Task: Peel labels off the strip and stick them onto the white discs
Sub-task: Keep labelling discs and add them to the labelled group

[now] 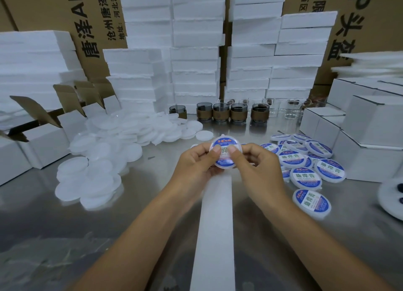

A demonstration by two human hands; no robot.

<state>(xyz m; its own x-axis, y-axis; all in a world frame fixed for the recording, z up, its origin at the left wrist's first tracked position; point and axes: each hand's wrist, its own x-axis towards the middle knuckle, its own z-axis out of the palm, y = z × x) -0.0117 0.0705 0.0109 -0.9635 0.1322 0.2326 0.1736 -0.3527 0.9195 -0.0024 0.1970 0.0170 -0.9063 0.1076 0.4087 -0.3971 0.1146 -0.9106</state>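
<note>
A white disc with a blue round label (pixel 225 142) is held up above the table's middle. My left hand (pixel 196 162) grips its left edge and my right hand (pixel 254 163) grips its right edge; both thumbs press on the label's face. Under my hands the white backing strip (pixel 214 236) runs down toward the lower edge of the view. A big heap of bare white discs (pixel 104 159) lies at the left. Several labelled discs (pixel 305 162) lie in a pile at the right.
Open white cartons (pixel 43 142) stand at the left and closed white boxes (pixel 366 142) at the right. Several glass cups with brown sleeves (pixel 229 114) line the back in front of tall foam stacks (pixel 196 50). A white roll (pixel 392 194) sits at the right edge. The table (pixel 65 236) is shiny metal.
</note>
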